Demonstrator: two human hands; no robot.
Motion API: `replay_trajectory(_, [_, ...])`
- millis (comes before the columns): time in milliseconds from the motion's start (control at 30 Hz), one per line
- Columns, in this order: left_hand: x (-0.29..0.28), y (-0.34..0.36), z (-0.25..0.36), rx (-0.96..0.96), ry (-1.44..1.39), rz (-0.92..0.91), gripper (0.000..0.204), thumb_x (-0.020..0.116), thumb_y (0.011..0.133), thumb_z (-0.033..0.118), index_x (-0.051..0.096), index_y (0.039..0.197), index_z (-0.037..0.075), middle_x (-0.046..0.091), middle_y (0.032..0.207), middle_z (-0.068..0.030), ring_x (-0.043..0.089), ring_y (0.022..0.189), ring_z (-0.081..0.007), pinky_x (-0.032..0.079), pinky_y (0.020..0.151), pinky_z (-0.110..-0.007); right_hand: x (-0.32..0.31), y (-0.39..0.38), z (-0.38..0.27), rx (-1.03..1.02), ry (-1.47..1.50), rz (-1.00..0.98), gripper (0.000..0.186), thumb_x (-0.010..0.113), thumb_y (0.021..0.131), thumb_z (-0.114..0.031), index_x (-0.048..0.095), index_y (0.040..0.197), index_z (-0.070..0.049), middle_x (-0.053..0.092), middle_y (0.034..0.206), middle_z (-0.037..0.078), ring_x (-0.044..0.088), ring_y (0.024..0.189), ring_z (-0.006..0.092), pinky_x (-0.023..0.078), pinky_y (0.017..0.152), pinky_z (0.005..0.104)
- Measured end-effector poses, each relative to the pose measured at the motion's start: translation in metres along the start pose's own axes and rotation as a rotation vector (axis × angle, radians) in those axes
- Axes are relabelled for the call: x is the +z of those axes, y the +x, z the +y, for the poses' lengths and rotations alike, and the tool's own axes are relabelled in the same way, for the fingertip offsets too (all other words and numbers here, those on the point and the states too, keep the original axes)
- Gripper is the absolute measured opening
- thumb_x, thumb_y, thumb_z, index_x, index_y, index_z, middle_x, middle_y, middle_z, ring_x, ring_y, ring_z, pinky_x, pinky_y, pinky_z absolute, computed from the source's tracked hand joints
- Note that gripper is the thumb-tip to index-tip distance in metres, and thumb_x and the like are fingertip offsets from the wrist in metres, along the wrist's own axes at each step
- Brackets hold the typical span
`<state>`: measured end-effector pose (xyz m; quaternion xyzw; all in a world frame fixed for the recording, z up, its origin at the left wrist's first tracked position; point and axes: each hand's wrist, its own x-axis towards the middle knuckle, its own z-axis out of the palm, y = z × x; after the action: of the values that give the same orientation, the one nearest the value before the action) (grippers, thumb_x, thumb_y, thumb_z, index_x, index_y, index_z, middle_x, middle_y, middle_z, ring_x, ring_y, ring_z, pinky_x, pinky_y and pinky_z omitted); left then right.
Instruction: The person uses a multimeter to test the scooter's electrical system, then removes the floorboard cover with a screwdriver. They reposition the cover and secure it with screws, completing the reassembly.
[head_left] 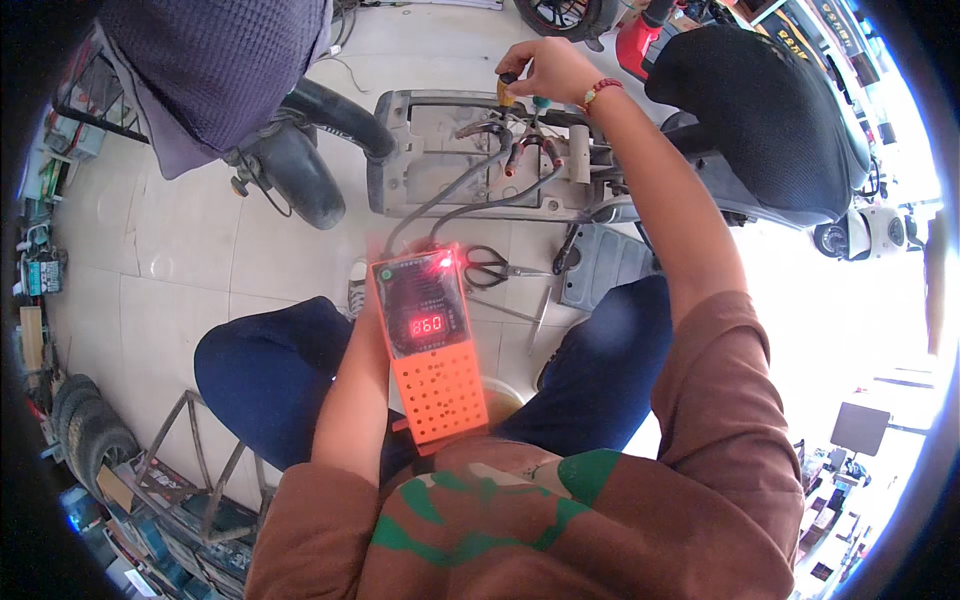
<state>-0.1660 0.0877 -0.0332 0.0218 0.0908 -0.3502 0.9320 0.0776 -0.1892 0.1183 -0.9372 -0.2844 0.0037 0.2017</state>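
An orange box-shaped tester (440, 400) with a clear top, a lit red digital display and rows of holes rests against my left forearm (355, 400). My left hand is mostly hidden beneath this tester and appears to hold it from below. Two thick dark cables run from it to a black clamp (485, 128) and a red clamp (533, 153) inside the opened footboard compartment (430, 175) of a scooter. Above the compartment, my right hand (548, 75) pinches the top of a yellow-and-black handle, seemingly a screwdriver (506, 92). A green handle (541, 102) shows just beside it.
Scissors (490, 267) and a T-shaped metal tool (538, 322) lie on the tiles. Near them is a grey panel (605, 265). The scooter's covered seat (755, 120) is at right; its front wheel (300, 180) at left. A metal frame (215, 480) stands lower left.
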Motion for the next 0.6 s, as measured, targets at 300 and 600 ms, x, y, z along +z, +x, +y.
replay_trajectory(300, [0.003,-0.027,-0.005,0.125,0.387,0.212,0.098,0.033,0.084,0.080,0.052,0.135,-0.002,0.062,0.125,-0.0215,0.063,0.110,-0.0332,0.054,0.093,-0.046,0.002,-0.004,-0.010,0.036,-0.001,0.037,0.030,0.079,0.073,-0.017,0.076,0.103,-0.014,0.075,0.096,0.009,0.072,0.085,0.0213,0.056,0.080,0.0326])
replay_trajectory(600, [0.044,-0.032,-0.019,0.167,0.564,0.142,0.065,0.075,0.082,0.040,0.053,0.130,0.003,0.062,0.125,-0.0114,0.063,0.111,-0.0214,0.052,0.096,-0.037,-0.023,-0.056,-0.028,0.190,0.126,0.259,0.029,0.081,0.075,-0.018,0.077,0.104,-0.016,0.066,0.071,0.003,0.058,0.062,0.0134,0.050,0.063,0.0281])
